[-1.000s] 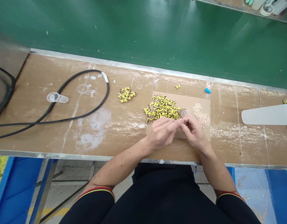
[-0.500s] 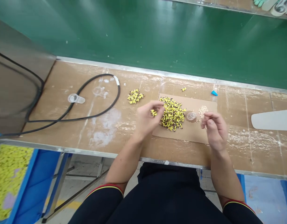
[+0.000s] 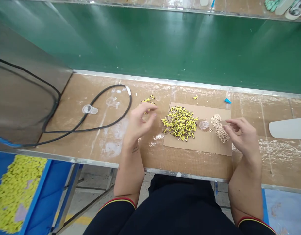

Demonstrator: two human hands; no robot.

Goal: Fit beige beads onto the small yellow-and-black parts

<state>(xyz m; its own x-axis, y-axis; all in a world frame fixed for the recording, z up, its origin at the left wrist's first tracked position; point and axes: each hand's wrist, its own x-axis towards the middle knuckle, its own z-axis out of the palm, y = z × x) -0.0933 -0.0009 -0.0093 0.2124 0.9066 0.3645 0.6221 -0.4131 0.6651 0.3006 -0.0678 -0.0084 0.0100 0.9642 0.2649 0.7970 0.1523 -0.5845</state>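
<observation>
My left hand [image 3: 140, 122] hovers beside a small pile of yellow-and-dark pieces [image 3: 147, 100], partly covering it. Its thumb and index finger are apart, with nothing visible between them. A larger heap of the same tiny yellow-and-dark pieces [image 3: 182, 123] lies on a flat cardboard sheet [image 3: 201, 148]. At the right end of the sheet is a spread of small pale pieces [image 3: 217, 125]. My right hand [image 3: 243, 135] is at the edge of these, its thumb and forefinger slightly apart, and no piece shows in them. Between the piles stands a small clear round cup [image 3: 203, 125].
A black cable [image 3: 101, 130] loops over the left of the table near a clear plastic scoop-like piece [image 3: 90, 109]. Behind the sheet lies a blue tip [image 3: 227, 101]. A white board [image 3: 287, 128] is at right. Below left, a blue bin [image 3: 42, 192] holds yellow pieces.
My left hand has moved left, from the large heap to the small pile. My right hand has shifted right, uncovering more pale pieces. The view has shifted slightly.
</observation>
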